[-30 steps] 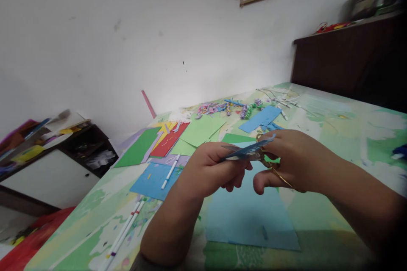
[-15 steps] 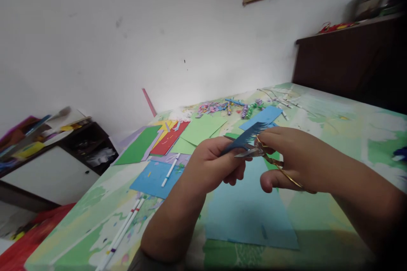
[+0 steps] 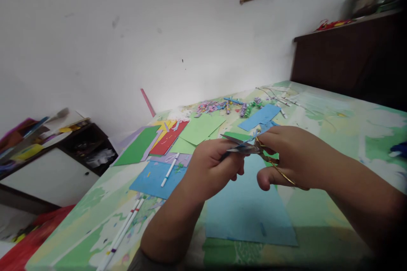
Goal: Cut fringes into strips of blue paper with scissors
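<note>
My right hand (image 3: 286, 156) grips a pair of scissors (image 3: 243, 149) with gold handles, its thumb and fingers in the loops. The blades are parted and point left, right by the fingers of my left hand (image 3: 213, 169). My left hand is closed on a strip of blue paper (image 3: 254, 135) with a fringed edge, which lies between the blades and is mostly hidden by fingers and scissors. Below both hands a light blue sheet (image 3: 248, 207) lies flat on the table, with small blue scraps on it.
Green (image 3: 136, 146), red (image 3: 168, 139) and light green sheets (image 3: 202, 129) lie at the back left. Shredded paper (image 3: 210, 108) and curled strips sit along the wall. White sticks (image 3: 125, 230) lie at the front left. A dark cabinet (image 3: 343, 59) stands at the right.
The blue paper has tilted from a raised, broad-side view to nearly edge-on. The scissor blades have opened wider around it. Both hands stay in about the same place.
</note>
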Available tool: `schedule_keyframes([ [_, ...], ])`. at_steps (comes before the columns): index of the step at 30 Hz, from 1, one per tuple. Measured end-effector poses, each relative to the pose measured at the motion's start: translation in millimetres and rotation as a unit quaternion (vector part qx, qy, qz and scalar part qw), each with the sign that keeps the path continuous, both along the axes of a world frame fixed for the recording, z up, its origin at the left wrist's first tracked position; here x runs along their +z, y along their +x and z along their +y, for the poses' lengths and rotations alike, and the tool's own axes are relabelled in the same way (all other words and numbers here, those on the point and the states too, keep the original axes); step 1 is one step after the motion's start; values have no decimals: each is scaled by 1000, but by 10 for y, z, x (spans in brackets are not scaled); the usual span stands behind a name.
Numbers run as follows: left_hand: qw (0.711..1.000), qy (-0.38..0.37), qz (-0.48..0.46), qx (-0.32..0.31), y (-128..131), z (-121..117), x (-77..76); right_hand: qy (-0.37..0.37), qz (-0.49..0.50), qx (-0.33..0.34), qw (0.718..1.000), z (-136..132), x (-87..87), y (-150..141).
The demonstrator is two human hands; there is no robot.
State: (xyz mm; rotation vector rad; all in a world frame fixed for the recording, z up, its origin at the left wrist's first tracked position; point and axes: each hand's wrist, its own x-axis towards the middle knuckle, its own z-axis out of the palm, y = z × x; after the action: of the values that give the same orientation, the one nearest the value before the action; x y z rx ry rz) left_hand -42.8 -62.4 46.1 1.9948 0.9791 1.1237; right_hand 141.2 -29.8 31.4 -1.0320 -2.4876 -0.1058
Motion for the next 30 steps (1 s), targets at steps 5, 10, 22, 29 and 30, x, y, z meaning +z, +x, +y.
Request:
schedule_keyframes([
  [5, 998, -50, -27, -7, -18, -14, 14, 17, -2, -2, 1000, 16, -24, 0],
  [10, 985, -159, -64, -23, -33, -4, 20, 39, 14, -15, 999, 30, -33, 5],
  [22, 961, -222, -157, -46, -26, 58, -43, 24, 6, -37, 999, 120, 0, 4],
  [29, 984, -154, -89, 2, -2, 33, -28, -45, -23, -22, 998, 99, 29, 23],
  [30, 987, -138, -77, 12, 7, 32, -32, -54, -24, -19, 998, 92, 28, 23],
])
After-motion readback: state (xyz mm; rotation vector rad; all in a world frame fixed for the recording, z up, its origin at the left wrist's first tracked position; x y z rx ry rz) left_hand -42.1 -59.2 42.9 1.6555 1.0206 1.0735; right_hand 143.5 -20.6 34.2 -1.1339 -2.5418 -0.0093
